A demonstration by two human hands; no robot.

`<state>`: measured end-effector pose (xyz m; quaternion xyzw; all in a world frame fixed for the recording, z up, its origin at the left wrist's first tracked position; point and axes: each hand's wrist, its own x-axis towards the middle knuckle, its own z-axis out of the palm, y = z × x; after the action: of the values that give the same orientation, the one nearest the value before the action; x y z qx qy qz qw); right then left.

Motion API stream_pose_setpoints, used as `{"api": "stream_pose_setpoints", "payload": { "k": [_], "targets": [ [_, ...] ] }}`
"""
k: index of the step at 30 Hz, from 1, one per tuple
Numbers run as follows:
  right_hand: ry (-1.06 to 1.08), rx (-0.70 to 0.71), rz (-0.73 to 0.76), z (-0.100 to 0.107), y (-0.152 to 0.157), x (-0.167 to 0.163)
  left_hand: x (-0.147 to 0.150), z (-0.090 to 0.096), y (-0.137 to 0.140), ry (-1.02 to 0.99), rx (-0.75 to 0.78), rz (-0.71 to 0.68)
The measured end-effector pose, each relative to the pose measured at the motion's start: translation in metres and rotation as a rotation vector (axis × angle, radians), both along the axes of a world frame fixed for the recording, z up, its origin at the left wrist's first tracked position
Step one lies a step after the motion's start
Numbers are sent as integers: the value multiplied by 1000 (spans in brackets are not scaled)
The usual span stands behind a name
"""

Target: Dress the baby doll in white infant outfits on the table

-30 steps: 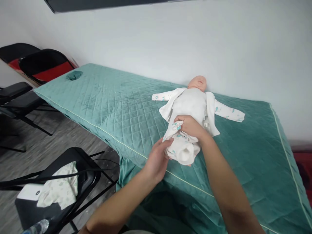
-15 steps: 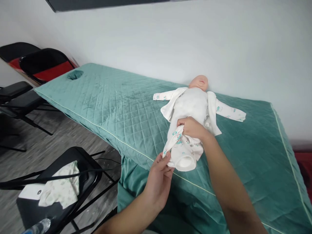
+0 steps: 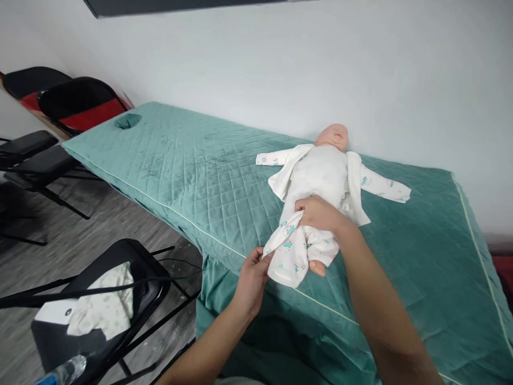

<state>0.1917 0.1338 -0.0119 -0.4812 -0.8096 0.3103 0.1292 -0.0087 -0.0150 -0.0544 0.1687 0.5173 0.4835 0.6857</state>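
A baby doll (image 3: 335, 137) lies on its back on the green quilted bed (image 3: 208, 176), its head by the wall. Its white printed jacket (image 3: 385, 184) is spread open, with both sleeves stretched out. White baby pants (image 3: 289, 256) with a blue-green print cover its legs. One bare foot (image 3: 317, 267) shows at a leg opening; the other is hidden. My right hand (image 3: 320, 212) is closed on the waist part of the pants, over the doll's lower belly. Lower and to the left, my left hand (image 3: 252, 278) pinches the edge of a pant leg.
At lower left, a black folding chair (image 3: 148, 289) holds a patterned cloth (image 3: 105, 305), a white box (image 3: 56, 312) and a plastic bottle (image 3: 66, 370). More black and red chairs (image 3: 82, 104) stand beyond the bed's far end. A white wall (image 3: 256, 69) runs behind the bed.
My left hand has moved left and slightly down with the pant leg, which now hangs to the left. One bare foot has come into view. My right hand keeps its hold.
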Motion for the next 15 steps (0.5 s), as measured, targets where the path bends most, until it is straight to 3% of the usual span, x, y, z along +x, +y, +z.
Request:
{"api": "stream_pose_setpoints", "payload": {
  "k": [8,15],
  "targets": [
    [46,-80,-16,3,-2,2,-4,5,9,216,102,-151],
    [115,-128,-37,4,-4,1,-12,3,14,108,114,-264]
  ]
}}
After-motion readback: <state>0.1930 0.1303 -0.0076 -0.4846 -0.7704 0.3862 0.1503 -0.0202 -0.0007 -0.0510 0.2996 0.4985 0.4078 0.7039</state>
